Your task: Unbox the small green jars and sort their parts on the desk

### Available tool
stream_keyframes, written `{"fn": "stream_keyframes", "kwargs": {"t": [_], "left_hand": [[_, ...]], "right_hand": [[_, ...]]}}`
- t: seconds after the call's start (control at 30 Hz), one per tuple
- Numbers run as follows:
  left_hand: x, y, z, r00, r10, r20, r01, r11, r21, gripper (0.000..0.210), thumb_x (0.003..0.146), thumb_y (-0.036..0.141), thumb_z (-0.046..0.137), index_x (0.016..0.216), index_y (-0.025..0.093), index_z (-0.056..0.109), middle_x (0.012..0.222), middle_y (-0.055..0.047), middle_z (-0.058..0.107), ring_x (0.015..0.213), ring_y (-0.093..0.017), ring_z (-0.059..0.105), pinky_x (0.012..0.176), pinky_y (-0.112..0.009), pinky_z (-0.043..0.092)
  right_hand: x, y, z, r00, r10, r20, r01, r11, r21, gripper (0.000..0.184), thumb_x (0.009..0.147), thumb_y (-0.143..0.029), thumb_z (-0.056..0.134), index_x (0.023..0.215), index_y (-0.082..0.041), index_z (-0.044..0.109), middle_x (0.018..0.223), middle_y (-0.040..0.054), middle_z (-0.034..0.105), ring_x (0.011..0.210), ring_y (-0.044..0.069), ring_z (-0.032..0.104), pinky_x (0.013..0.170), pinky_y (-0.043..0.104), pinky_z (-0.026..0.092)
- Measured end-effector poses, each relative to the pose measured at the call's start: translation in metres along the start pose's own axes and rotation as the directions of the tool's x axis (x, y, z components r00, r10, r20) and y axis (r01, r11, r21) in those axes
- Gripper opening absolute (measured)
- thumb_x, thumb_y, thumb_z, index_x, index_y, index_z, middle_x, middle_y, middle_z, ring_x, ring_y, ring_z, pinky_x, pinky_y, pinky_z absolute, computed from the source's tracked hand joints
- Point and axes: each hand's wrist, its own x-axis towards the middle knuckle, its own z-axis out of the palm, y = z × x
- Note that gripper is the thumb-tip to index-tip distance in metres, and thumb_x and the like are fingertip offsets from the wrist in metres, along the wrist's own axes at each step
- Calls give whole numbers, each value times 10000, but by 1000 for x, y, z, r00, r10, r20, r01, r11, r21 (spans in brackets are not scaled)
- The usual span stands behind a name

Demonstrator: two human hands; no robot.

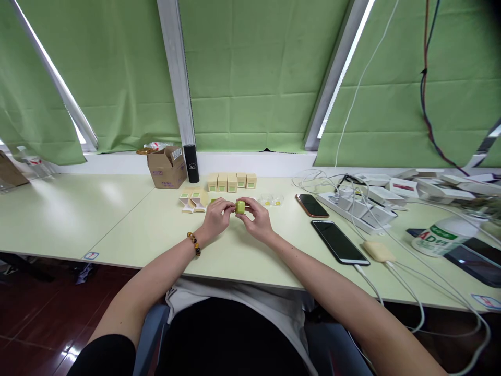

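Observation:
A small green, rounded cube-like piece (240, 207) is held up over the table between my two hands. My right hand (257, 219) grips it between thumb and fingers from the right. On the other side, my left hand (216, 219), a beaded bracelet at its wrist, pinches at its left edge; whether it grips the piece or something thin on it, I cannot tell. Two opened cream paper boxes (187, 201) lie left of my left hand, and a bit of green shows behind its knuckles. Beyond my right hand sit two clear plastic cups (278, 200) with yellow centres.
Several closed cream boxes (222, 183) stand in a row farther back. A cardboard carton (167, 168) and black cylinder (191, 163) are behind left. Right are two phones (340, 242), a power strip (352, 211), cables, a power adapter (379, 251) and a white bottle (446, 236) on its side.

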Motion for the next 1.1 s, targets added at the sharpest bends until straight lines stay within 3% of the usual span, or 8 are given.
{"fn": "stream_keyframes", "kwargs": {"t": [0.17, 0.3, 0.47, 0.6, 0.7, 0.8, 0.93, 1.1], "left_hand": [[-1, -3, 3, 995, -95, 9, 95, 990, -100, 128, 975, 228, 665, 899, 201, 764, 823, -45, 750, 756, -174, 695, 721, -338, 570], [-1, -4, 6, 985, -171, -17, 167, 975, -149, 110, 971, 258, 680, 987, 196, 769, 909, -62, 761, 817, -173, 710, 725, -319, 587], [2, -3, 0, 987, -158, 27, 160, 974, -158, 234, 936, 235, 725, 1166, 198, 731, 1054, -94, 755, 938, -198, 699, 798, -350, 597], [6, -4, -7, 990, -121, 76, 128, 987, -95, 384, 926, 243, 745, 1303, 236, 675, 1235, -121, 731, 1191, -276, 617, 875, -415, 585], [7, -6, -7, 988, -96, 117, 103, 993, -52, 474, 906, 265, 785, 1360, 256, 649, 1305, -120, 710, 1262, -305, 566, 995, -497, 559], [6, -9, -6, 986, -52, 156, 58, 998, -34, 504, 904, 271, 801, 1383, 267, 644, 1326, -117, 702, 1287, -316, 541, 1089, -555, 507], [6, -11, -5, 980, -46, 191, 52, 998, -29, 469, 918, 263, 791, 1368, 270, 658, 1281, -104, 715, 1272, -307, 536, 1099, -548, 500], [6, -11, -6, 989, -82, 127, 87, 996, -32, 392, 874, 241, 830, 1242, 243, 696, 1186, -94, 734, 1216, -295, 563, 1023, -496, 543]], "right_hand": [[1, 0, -1, 999, 29, 22, -29, 999, 20, 368, 934, -394, 732, 1280, -289, 664, 1223, 90, 683, 1096, 255, 697, 988, 511, 665], [2, 0, 0, 995, 103, 12, -104, 990, 92, 437, 911, -433, 760, 1318, -308, 659, 1345, 104, 610, 1177, 257, 651, 965, 476, 668], [6, 3, 0, 986, 164, -14, -160, 975, 155, 427, 925, -470, 755, 1320, -318, 695, 1347, 106, 527, 1174, 236, 651, 981, 445, 651], [7, 6, -2, 993, 106, -54, -102, 992, 69, 485, 926, -416, 753, 1391, -336, 641, 1307, 95, 593, 1203, 251, 656, 1079, 498, 595], [5, 6, -2, 998, 28, -50, -30, 998, -54, 539, 915, -320, 748, 1429, -317, 583, 1290, 101, 655, 1222, 280, 655, 1101, 547, 569], [3, 5, -1, 999, -29, -16, 27, 991, -129, 509, 931, -257, 698, 1420, -301, 564, 1297, 108, 676, 1214, 292, 667, 1090, 566, 571], [2, 2, 0, 998, -66, -11, 63, 986, -152, 437, 948, -245, 660, 1374, -293, 574, 1292, 110, 679, 1194, 295, 675, 1076, 564, 583], [4, -2, -3, 991, -124, -44, 115, 979, -168, 362, 965, -303, 652, 1323, -287, 602, 1298, 128, 647, 1222, 311, 642, 1032, 558, 602]]}}
